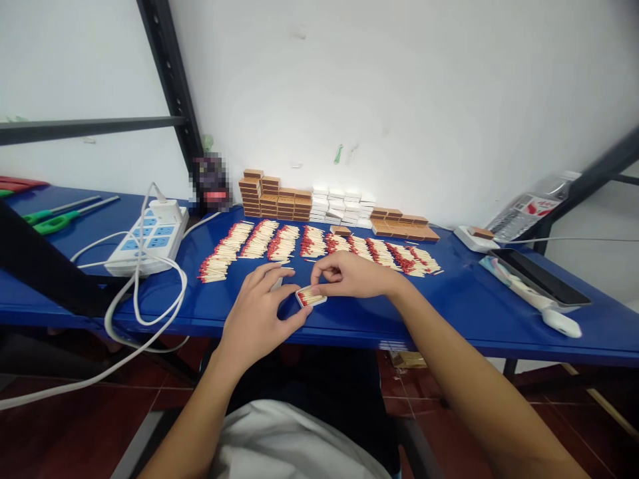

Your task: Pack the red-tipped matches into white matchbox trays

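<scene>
A small white matchbox tray [310, 297] holding red-tipped matches lies on the blue table [449, 306] near its front edge. My left hand [262, 306] curls around the tray's left side, thumb at its near edge. My right hand [349, 274] pinches matches at the tray's far right corner, fingers pressed together. Behind both hands runs a row of several match piles [319, 246], red heads facing near-left.
Stacked brown matchbox sleeves [274, 196] and white trays [342, 205] line the wall, more brown sleeves [404, 226] to the right. A white power strip [147, 239] with looping cables sits left. A phone [542, 274] and white device [534, 296] lie right.
</scene>
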Demonstrator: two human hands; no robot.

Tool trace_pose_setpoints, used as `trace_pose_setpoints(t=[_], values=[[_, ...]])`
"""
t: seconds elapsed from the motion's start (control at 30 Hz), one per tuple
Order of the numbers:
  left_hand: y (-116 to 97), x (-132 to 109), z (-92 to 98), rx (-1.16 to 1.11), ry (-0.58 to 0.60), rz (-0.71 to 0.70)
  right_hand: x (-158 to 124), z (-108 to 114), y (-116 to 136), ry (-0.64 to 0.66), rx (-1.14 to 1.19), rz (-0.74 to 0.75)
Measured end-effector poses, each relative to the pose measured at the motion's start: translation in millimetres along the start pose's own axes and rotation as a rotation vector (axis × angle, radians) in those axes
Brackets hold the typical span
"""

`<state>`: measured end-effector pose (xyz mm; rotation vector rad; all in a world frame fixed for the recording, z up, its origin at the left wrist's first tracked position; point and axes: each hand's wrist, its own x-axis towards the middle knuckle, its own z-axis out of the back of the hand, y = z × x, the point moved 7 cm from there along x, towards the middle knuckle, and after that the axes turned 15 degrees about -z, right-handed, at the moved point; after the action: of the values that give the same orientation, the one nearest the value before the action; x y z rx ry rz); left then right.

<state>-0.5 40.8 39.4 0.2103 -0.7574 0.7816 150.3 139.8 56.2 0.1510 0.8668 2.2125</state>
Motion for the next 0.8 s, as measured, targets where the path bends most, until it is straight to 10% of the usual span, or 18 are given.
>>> trace_pose_setpoints(t=[0.2,0.43,0.8], values=[[0.3,0.2,0.4,-0.003,0.002,0.002,0.5,3.1,-3.1,-0.012,0.025,-0.010],[0.0,-0.3,0.9,0.003,-0.006,-0.007,12.2,28.1,-28.4,-0.401,-0.147,-0.127],[-0.6,-0.5,1.0,0.013,-0.011,-0.012,24.8,23.3,-41.3,-0.444,-0.249,-0.119]])
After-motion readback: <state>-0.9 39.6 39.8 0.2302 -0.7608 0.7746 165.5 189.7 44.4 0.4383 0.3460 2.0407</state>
